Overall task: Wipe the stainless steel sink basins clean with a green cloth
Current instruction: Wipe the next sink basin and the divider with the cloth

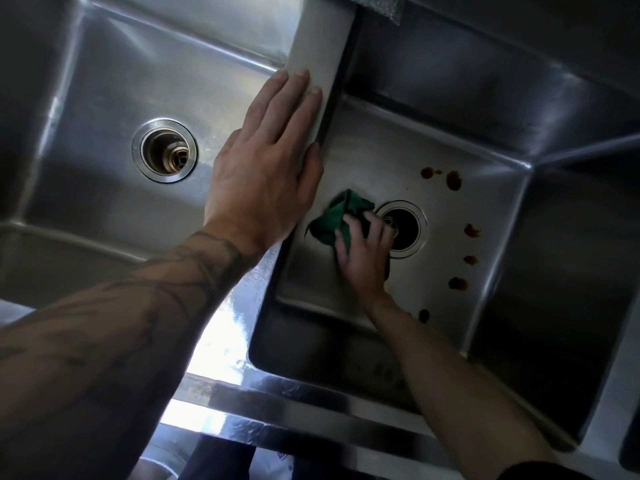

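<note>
Stainless steel, dim and streaked with glare, fills the view; on the floor of the right basin (485, 161) the green cloth (332, 216) lies bunched just beside the drain (408, 226); the right hand (363, 251) presses on it with fingers spread; reddish-brown spots (453, 180) dot the floor around that drain; the left hand (266, 161) rests flat, fingers straight, on the divider (318, 46); the left basin (104, 98) holds its own drain opening (164, 150).

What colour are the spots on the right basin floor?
Reddish-brown spots; head view shows them best.
</note>
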`<state>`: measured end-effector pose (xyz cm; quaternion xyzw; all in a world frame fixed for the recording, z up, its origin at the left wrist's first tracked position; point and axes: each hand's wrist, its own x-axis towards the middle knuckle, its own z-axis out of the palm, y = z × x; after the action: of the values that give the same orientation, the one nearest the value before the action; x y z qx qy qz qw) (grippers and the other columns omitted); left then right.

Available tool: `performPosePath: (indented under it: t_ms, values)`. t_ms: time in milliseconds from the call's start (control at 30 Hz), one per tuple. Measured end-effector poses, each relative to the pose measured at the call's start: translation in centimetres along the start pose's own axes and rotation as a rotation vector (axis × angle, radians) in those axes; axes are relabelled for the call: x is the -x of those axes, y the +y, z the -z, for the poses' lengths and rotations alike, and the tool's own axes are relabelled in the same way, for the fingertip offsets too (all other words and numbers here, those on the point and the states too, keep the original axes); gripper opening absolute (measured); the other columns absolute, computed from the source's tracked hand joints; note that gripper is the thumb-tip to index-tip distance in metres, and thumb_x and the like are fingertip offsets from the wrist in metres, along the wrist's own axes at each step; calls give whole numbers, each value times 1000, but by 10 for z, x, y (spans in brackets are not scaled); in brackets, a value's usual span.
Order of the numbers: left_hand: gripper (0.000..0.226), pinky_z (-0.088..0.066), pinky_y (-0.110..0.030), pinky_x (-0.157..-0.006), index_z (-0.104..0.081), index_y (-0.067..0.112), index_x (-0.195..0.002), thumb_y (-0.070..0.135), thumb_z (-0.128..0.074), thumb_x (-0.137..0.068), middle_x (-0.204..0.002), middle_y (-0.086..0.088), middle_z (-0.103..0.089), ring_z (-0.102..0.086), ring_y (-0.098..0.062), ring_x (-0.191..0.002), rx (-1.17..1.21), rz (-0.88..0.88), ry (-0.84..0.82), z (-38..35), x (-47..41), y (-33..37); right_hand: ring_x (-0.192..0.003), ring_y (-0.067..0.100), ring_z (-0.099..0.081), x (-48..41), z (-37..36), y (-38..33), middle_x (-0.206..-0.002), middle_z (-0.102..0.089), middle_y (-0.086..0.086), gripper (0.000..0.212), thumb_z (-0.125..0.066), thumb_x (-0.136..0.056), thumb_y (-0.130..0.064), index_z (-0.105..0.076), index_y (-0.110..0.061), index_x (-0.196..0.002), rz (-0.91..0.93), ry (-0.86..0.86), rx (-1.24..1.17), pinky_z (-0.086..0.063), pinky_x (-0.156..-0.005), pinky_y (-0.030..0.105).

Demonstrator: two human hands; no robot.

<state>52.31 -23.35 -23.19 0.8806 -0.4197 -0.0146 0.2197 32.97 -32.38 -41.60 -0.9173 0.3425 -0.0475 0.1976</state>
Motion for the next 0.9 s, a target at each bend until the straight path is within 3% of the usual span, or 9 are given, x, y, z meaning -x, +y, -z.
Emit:
performPosePath:
  t_ms: [133, 267, 367, 500, 633, 667, 800, 900]
  values:
    - [52, -47, -48, -116, -47, 8, -157, 28, -44, -109, -168, -7, -40, -32, -25, -158, 10, -4, -7, 0, 0, 0, -120, 36, -43, 34, 23, 7, -138, -49, 17, 39, -64, -98, -37, -61, -20, -132, 137, -155, 41, -46, -97, 50]
    - [53, -46, -48, -117, -46, 8, -157, 29, -43, -109, -168, -9, -39, -31, -26, -158, 11, -4, -17, 2, -1, -1, -118, 33, -44, 34, 53, 8, -137, -44, 14, 47, -59, -97, -53, -55, -27, -137, 137, -154, 103, -45, -90, 43]
    - [53, -46, -49, -117, -46, 8, -157, 30, -42, -109, -168, -8, -39, -31, -26, -158, 19, -3, -16, 2, 0, 0, -111, 35, -47, 20, 47, 3, -130, -42, 13, 49, -65, -94, -50, -53, -24, -134, 227, -232, 83, -53, -80, 43]
    - [53, -44, -46, -119, -46, 9, -157, 30, -42, -109, -168, -8, -39, -31, -26, -158, 9, -5, -15, 2, 0, -1, -102, 37, -49, 33, 32, 7, -124, -50, 17, 44, -70, -92, -41, -55, -17, -125, 155, -258, 144, -53, -76, 44]
    - [53, -44, -46, -119, -45, 9, -158, 30, -43, -110, -169, -7, -38, -30, -25, -159, 22, 0, -20, 3, 0, 1, -96, 44, -55, 55, 36, 29, -120, -56, 22, 41, -65, -91, -37, -60, -11, -121, 454, -380, 154, -55, -71, 48]
    - [52, -44, -46, -119, -46, 9, -158, 29, -43, -110, -168, -8, -38, -31, -26, -159, 19, -1, -15, 3, 0, 0, -98, 43, -54, 47, 39, 33, -121, -55, 21, 39, -64, -93, -37, -59, -11, -121, 415, -379, 141, -56, -70, 48]
    - [53, -45, -45, -119, -46, 9, -157, 29, -42, -109, -168, -7, -38, -31, -26, -158, 2, 4, -13, 3, 0, 0, -112, 38, -45, 23, 43, 23, -134, -46, 18, 37, -62, -100, -37, -52, -14, -127, -87, -247, 101, -53, -75, 41]
    - [53, -43, -44, -120, -45, 9, -158, 29, -42, -109, -168, -7, -38, -30, -26, -159, 1, -1, -17, 3, -1, 1, -104, 39, -48, 52, 45, 24, -131, -50, 21, 41, -69, -95, -34, -55, -10, -126, 86, -308, 121, -51, -73, 42]
